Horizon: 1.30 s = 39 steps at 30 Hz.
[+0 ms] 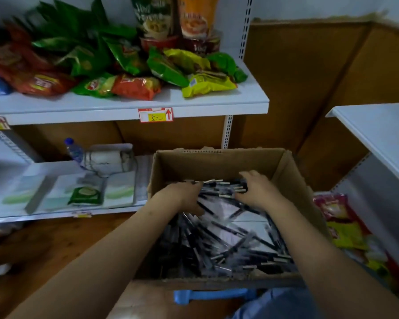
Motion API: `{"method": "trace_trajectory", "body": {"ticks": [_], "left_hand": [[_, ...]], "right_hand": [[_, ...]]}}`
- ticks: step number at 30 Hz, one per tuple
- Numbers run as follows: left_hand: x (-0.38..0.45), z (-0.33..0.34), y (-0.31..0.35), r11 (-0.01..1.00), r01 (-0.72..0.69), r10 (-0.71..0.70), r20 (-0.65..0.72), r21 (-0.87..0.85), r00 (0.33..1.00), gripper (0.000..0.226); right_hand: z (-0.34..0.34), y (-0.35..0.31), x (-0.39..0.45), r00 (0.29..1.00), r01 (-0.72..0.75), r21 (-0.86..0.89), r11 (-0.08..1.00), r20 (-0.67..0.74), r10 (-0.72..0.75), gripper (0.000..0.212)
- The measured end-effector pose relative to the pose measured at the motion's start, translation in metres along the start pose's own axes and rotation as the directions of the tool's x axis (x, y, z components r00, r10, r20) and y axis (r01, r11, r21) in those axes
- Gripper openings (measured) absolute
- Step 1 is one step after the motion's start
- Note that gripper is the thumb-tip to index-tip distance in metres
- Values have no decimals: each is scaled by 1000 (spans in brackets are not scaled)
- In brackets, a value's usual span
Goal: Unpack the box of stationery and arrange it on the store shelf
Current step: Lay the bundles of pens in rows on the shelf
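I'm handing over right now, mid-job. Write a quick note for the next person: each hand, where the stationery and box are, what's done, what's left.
Left hand: inside the cardboard box, fingers curled round one end of a bundle of pens.
Right hand: grips the other end of the same bundle.
Box: open, in front of the shelves, resting on a blue stool; a heap of loose pens fills it.
Lower shelf: holds white packs, a green packet and a water bottle; no pens visible there.
Done: box opened, first bundle gathered.
Left: lift the bundle out, place it on a shelf, then repeat for the remaining pens.
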State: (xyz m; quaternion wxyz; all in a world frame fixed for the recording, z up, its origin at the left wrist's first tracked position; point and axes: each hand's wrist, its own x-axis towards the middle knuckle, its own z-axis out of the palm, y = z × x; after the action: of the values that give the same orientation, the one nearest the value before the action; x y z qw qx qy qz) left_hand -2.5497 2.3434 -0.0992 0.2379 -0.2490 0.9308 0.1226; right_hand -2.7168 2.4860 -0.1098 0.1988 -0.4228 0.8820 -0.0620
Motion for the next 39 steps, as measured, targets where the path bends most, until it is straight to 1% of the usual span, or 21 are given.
{"method": "trace_trajectory", "body": {"ticks": [2,4,6,8,9,11,13,15,18,22,25,27,28,29,31,32,34,35,36,37,39], "left_hand": [[20,9,2,996,-11,1,112,89,994,117],[38,22,-1,991,-28,11,130,133,991,129],[49,30,-7,993,-47,45,16,113,999,131],[55,33,-13,997,-61,65,-118,36,991,128],[57,34,-14,997,-66,69,-157,29,985,125],[59,35,-16,996,-58,67,-163,62,984,120],[61,35,-15,997,-39,47,-128,65,991,115],[63,35,-14,995,-21,32,-118,97,993,103],[63,37,-12,990,-3,24,-143,144,989,81],[60,36,-13,975,-7,37,-132,221,991,57],[56,30,-14,969,-48,84,-141,241,986,48],[51,23,-18,986,-97,117,-143,139,983,41],[47,19,-20,992,-128,130,-127,20,983,40],[43,16,-22,982,-154,142,-109,-113,984,45],[34,10,-23,924,-193,166,-110,-330,980,56],[30,7,-22,888,-215,170,-144,-407,975,49],[22,1,-18,805,-244,140,-227,-540,964,22],[18,-2,-14,759,-263,120,-269,-595,956,13],[13,-6,-10,716,-279,98,-303,-640,948,12],[8,-9,-5,680,-295,70,-340,-671,938,19],[0,-16,5,623,-324,22,-398,-712,917,29]], "right_hand": [[19,9,4,991,11,-107,994,133,3,102],[34,20,5,977,-44,-127,991,201,69,116],[39,29,10,977,-79,-122,989,189,101,126],[37,33,15,991,-49,-180,982,116,71,131],[37,34,17,995,-21,-213,977,91,41,130],[39,35,19,996,29,-200,979,86,-12,124],[42,34,21,995,52,-159,986,94,-38,113],[41,32,25,995,82,-229,970,80,-65,108],[42,30,28,992,94,-317,944,115,-60,100],[45,32,21,988,93,-270,958,145,-55,88],[40,33,15,975,145,-235,961,198,-99,75],[32,31,11,976,158,-238,958,188,-114,57],[28,29,8,977,161,-249,955,178,-118,48],[24,26,5,979,163,-253,954,165,-123,40],[18,22,-2,983,159,-225,961,126,-133,32],[13,20,-6,986,147,-189,971,102,-130,33],[3,17,-13,994,99,-49,994,46,-97,32],[-2,17,-17,997,69,42,997,19,-69,27],[-8,15,-22,999,44,124,991,-2,-44,24],[-13,13,-26,999,33,196,980,-22,-29,24],[-20,9,-34,999,23,320,947,-48,-8,32]]}}
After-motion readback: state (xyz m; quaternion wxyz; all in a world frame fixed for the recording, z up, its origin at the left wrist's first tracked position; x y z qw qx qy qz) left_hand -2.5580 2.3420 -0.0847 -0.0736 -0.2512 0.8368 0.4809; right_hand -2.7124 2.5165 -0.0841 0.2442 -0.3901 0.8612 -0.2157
